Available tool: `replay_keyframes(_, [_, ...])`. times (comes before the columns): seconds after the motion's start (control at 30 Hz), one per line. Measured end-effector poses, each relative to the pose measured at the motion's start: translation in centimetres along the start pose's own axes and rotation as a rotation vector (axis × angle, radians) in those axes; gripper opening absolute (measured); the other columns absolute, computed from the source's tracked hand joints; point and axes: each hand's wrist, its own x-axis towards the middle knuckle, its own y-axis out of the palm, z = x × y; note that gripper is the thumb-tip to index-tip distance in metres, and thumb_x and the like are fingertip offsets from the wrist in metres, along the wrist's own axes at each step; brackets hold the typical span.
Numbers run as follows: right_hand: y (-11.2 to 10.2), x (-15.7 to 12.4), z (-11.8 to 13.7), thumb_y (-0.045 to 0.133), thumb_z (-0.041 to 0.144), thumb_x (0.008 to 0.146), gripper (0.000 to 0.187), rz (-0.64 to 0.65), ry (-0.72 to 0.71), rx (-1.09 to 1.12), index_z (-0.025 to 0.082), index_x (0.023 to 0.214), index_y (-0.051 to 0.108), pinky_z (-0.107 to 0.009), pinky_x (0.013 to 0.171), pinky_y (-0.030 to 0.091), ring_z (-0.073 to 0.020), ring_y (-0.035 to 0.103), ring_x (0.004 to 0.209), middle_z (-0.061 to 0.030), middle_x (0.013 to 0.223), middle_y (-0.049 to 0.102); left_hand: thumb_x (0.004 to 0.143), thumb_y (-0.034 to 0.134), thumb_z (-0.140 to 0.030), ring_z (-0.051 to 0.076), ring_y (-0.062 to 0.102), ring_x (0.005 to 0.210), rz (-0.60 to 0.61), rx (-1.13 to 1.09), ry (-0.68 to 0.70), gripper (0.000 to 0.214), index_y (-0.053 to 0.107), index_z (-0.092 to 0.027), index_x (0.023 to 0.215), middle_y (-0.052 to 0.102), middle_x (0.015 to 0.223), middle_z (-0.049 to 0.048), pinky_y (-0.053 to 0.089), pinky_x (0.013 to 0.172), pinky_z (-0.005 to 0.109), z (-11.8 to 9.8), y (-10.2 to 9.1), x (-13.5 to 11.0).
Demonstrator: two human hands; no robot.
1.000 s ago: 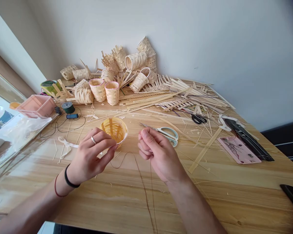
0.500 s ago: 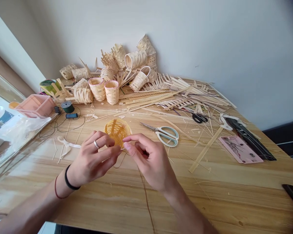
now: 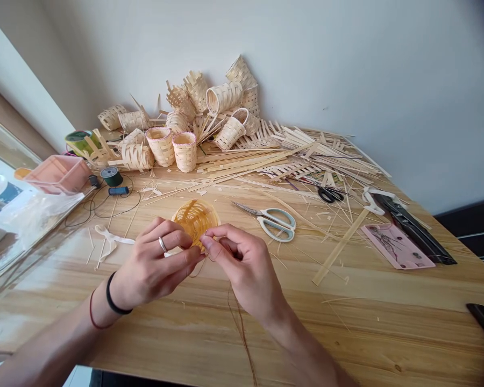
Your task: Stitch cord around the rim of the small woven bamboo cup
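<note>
A small woven basket [image 3: 195,217] is held above the wooden table [image 3: 347,301], its mouth turned toward me. My left hand [image 3: 153,266], with a ring on one finger, pinches the basket's near rim. My right hand [image 3: 242,266] meets it at the same spot, thumb and forefinger pinched on a thin brown thread [image 3: 237,322] that trails down toward the table's near edge.
White-handled scissors [image 3: 275,219] lie just right of the basket. A heap of woven baskets [image 3: 210,115] and loose strips [image 3: 298,156] fills the back. Thread spools [image 3: 112,176], a pink tray [image 3: 58,173], black scissors [image 3: 328,194] and a pink card [image 3: 397,246] lie around.
My right hand came left from beside the scissors to the basket rim with the thread. The basket tipped so its mouth faces me more.
</note>
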Motion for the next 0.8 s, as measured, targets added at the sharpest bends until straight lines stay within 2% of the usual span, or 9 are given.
replay_keyframes(0.13, [-0.4,0.2,-0.2,0.071,0.041,0.095,0.020,-0.141,-0.019,0.089,0.022,0.090,0.071,-0.028,0.047,0.021,-0.0101,0.026,0.052,0.0077,0.058,0.034,0.093,0.070,-0.012,0.018,0.062,0.082,0.021,0.015,0.054,0.010,0.065,-0.019,0.099,0.070,0.087,0.0025,0.045,0.072,0.034,-0.1,0.2,-0.1])
replay_keyframes(0.2, [-0.6,0.2,-0.3,0.072,0.043,0.095,0.021,-0.186,-0.025,0.149,0.023,0.091,0.071,-0.027,0.046,0.020,-0.0100,0.026,0.052,0.0080,0.058,0.034,0.092,0.070,-0.010,0.018,0.061,0.083,0.018,0.035,0.037,0.012,0.065,-0.019,0.099,0.070,0.086,0.0023,0.045,0.072,0.034,0.0,0.3,-0.2])
replay_keyframes(0.37, [-0.8,0.4,-0.2,0.074,0.043,0.096,0.020,-0.224,-0.059,0.259,0.024,0.092,0.070,-0.024,0.043,0.022,-0.0081,0.028,0.049,0.0091,0.056,0.037,0.093,0.070,-0.011,0.017,0.059,0.080,-0.014,0.084,-0.039,0.013,0.064,-0.020,0.100,0.068,0.086,0.0008,0.045,0.074,0.033,1.1,0.1,-0.4])
replay_keyframes(0.53, [-1.7,0.1,1.3,0.077,0.036,0.094,0.013,-0.265,-0.081,0.326,0.023,0.092,0.075,-0.021,0.046,0.027,-0.0060,0.028,0.050,0.0090,0.059,0.039,0.092,0.072,-0.012,0.017,0.057,0.077,-0.050,0.176,-0.053,0.014,0.063,-0.021,0.099,0.068,0.087,0.0008,0.046,0.073,0.033,2.4,0.0,-0.6])
replay_keyframes(0.63, [-2.3,-1.5,2.6,0.076,0.036,0.096,0.015,-0.245,-0.058,0.314,0.023,0.089,0.075,-0.020,0.047,0.027,-0.0060,0.026,0.050,0.0085,0.058,0.038,0.093,0.072,-0.013,0.017,0.057,0.077,-0.065,0.199,-0.067,0.013,0.063,-0.021,0.098,0.068,0.086,0.0007,0.045,0.073,0.033,2.9,0.0,-0.7])
replay_keyframes(0.73, [-2.8,-4.1,3.5,0.074,0.040,0.097,0.021,-0.207,-0.020,0.291,0.023,0.085,0.074,-0.021,0.047,0.027,-0.0067,0.026,0.051,0.0068,0.059,0.041,0.094,0.071,-0.014,0.017,0.057,0.077,-0.076,0.229,-0.084,0.012,0.062,-0.021,0.096,0.068,0.086,0.0009,0.046,0.073,0.034,3.2,0.1,-0.8])
replay_keyframes(0.8, [-3.2,-6.1,3.9,0.072,0.043,0.099,0.026,-0.192,0.015,0.279,0.023,0.083,0.073,-0.022,0.047,0.027,-0.0074,0.024,0.051,0.0067,0.059,0.038,0.094,0.070,-0.015,0.017,0.057,0.077,-0.085,0.247,-0.101,0.010,0.063,-0.021,0.095,0.068,0.085,0.0010,0.047,0.074,0.034,3.4,0.1,-0.9])
